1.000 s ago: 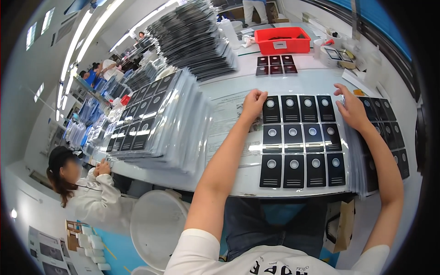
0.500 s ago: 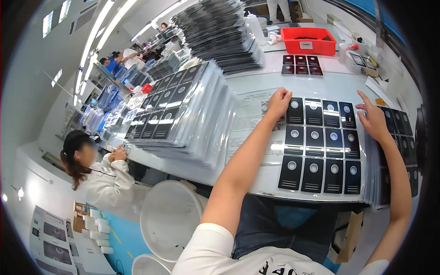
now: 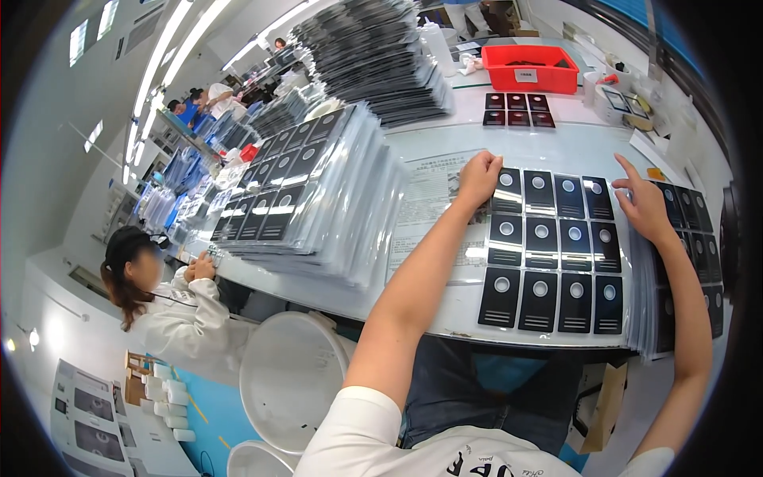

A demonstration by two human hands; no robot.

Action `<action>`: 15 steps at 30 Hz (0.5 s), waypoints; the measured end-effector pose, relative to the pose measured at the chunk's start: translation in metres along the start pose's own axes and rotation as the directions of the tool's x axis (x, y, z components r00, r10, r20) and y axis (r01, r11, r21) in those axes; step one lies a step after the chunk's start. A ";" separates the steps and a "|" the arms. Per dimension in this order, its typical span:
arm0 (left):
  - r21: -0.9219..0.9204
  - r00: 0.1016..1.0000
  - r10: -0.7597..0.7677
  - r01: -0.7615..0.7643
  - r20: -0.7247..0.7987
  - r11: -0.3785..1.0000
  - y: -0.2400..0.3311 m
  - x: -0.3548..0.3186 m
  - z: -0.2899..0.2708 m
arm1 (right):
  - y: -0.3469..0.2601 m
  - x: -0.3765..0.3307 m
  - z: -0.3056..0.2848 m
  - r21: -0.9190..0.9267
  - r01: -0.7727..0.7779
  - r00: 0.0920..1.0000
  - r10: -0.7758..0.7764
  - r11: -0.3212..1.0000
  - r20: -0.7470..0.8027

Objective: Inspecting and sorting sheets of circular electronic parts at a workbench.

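A clear plastic sheet with rows of black rectangular pieces (image 3: 540,238), each with a round pale spot and thin stripes, lies flat in front of me. At its far left corner, my left hand (image 3: 480,180) is closed, its fingers pinched on the sheet's edge; the fingertips are partly hidden. My right hand (image 3: 642,203) is by the far right corner, index finger stretched out and the other fingers loosely bent, with nothing visible in it. Under my right forearm is a stack of similar sheets (image 3: 664,318).
Left of me stands a tall stack of clear sheets (image 3: 342,215) beside a printed paper (image 3: 421,207). Farther back are a dark stack (image 3: 366,63), a red bin (image 3: 528,70) and small black-and-red pieces (image 3: 518,110). A person (image 3: 159,294) sits at left near a white bucket (image 3: 290,381).
The whole view has shifted slightly. Both hands stay near the sheet's far corners with almost the same pose, and the sheet lies as before.
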State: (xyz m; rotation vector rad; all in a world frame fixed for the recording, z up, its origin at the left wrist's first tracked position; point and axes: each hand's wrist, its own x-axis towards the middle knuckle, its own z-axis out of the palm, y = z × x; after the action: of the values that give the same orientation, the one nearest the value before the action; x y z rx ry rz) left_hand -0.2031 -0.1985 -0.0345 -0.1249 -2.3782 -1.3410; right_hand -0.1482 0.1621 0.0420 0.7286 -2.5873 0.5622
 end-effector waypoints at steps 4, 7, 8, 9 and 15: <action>0.146 0.996 0.080 -0.074 -0.036 0.987 0.009 -0.003 -0.005 | -0.002 0.001 0.000 0.016 0.007 1.000 -0.007 1.000 0.001; 0.164 0.997 0.068 -0.063 -0.025 0.985 0.013 -0.003 -0.008 | -0.004 0.002 -0.001 0.006 -0.003 1.000 0.003 1.000 0.006; 0.161 0.998 0.059 -0.055 -0.020 0.985 0.013 -0.003 -0.008 | -0.004 0.003 -0.001 0.006 -0.003 1.000 0.003 1.000 0.006; 0.158 0.999 0.050 -0.047 -0.014 0.986 0.014 -0.003 -0.008 | -0.004 0.003 -0.001 0.007 -0.005 1.000 0.005 1.000 0.006; 0.148 0.997 0.073 -0.068 -0.026 0.987 0.016 -0.004 -0.008 | -0.005 0.003 -0.002 0.016 -0.009 1.000 0.008 1.000 0.002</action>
State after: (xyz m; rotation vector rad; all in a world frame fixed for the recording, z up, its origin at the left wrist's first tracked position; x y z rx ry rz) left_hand -0.1929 -0.1963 -0.0198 -0.1430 -2.4134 -1.1229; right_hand -0.1479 0.1578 0.0462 0.7243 -2.5921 0.5860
